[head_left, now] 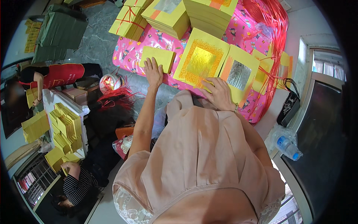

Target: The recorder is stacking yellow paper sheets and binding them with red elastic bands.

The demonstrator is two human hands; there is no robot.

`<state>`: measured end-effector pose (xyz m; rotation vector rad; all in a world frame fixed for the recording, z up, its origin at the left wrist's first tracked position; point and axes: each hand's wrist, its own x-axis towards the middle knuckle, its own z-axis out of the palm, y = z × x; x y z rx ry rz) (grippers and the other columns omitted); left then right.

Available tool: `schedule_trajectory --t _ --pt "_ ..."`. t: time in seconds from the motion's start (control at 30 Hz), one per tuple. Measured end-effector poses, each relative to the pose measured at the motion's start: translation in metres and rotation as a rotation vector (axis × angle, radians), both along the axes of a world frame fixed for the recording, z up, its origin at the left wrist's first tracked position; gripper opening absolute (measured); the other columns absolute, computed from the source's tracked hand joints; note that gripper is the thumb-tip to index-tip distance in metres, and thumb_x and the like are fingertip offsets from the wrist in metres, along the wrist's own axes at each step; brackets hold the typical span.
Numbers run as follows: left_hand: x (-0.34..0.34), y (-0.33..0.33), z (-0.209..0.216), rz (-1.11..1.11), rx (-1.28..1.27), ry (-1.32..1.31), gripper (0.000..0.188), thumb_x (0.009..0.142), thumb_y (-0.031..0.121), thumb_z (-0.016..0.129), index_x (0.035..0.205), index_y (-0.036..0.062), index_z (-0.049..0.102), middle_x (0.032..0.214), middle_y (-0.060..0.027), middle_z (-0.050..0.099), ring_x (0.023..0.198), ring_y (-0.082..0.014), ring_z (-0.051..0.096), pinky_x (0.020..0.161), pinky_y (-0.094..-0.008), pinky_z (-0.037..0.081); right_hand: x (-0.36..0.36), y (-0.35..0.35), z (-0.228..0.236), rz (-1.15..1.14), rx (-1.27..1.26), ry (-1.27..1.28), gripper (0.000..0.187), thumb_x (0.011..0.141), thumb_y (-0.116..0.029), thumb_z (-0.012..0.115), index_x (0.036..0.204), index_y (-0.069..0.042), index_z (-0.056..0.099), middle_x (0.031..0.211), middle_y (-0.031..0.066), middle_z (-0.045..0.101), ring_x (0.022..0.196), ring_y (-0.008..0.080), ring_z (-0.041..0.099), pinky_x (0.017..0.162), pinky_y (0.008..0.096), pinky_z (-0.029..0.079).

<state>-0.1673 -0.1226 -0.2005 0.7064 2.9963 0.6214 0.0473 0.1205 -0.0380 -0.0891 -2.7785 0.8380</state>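
Observation:
My left hand lies flat, fingers stretched, on the near left edge of a small yellow paper stack. To its right is a larger yellow paper stack with a gold foil square and an orange printed border. My right hand rests at that stack's near right corner, its fingers slightly bent and apart. Beside it lies yellow paper with a silver foil square and orange strips. All of this sits on a pink patterned table cover.
Tall yellow paper stacks and a red-tied bundle stand at the back. Red plastic strands hang on the right. Two people work at a white table with folded yellow papers at left. A tub stands on the floor.

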Motion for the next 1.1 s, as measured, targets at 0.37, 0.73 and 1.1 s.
schedule_trajectory --t 0.37,0.73,1.1 --pt "0.015 0.020 0.122 -0.186 0.403 -0.152 0.039 0.089 0.020 0.066 0.127 0.0087 0.061 0.138 -0.0225 0.048 0.129 -0.0393 0.044 0.106 -0.0470 0.039 -0.003 -0.007 -0.005 -0.107 -0.198 0.085 0.009 0.081 -0.015 0.073 0.086 -0.009 0.075 0.087 0.0033 0.067 0.082 0.0217 0.063 0.074 0.0350 0.049" --pt "0.055 0.038 0.156 -0.606 0.261 -0.090 0.034 0.078 0.013 0.076 0.111 0.0138 0.072 0.124 -0.0072 0.062 0.122 -0.0320 0.052 0.101 -0.0423 0.046 -0.007 -0.007 0.000 -0.191 -0.349 0.059 0.010 0.082 -0.016 0.074 0.081 -0.006 0.075 0.081 0.0054 0.068 0.077 0.0225 0.064 0.070 0.0338 0.050" --pt "0.054 0.048 0.153 -0.565 0.405 -0.256 0.027 0.078 0.000 0.072 0.102 0.0113 0.075 0.103 -0.0046 0.072 0.111 -0.0278 0.059 0.093 -0.0382 0.050 -0.008 0.000 -0.018 -0.240 -0.602 -0.041 0.014 0.084 -0.016 0.073 0.084 -0.003 0.074 0.082 0.0083 0.069 0.074 0.0194 0.066 0.066 0.0310 0.051"
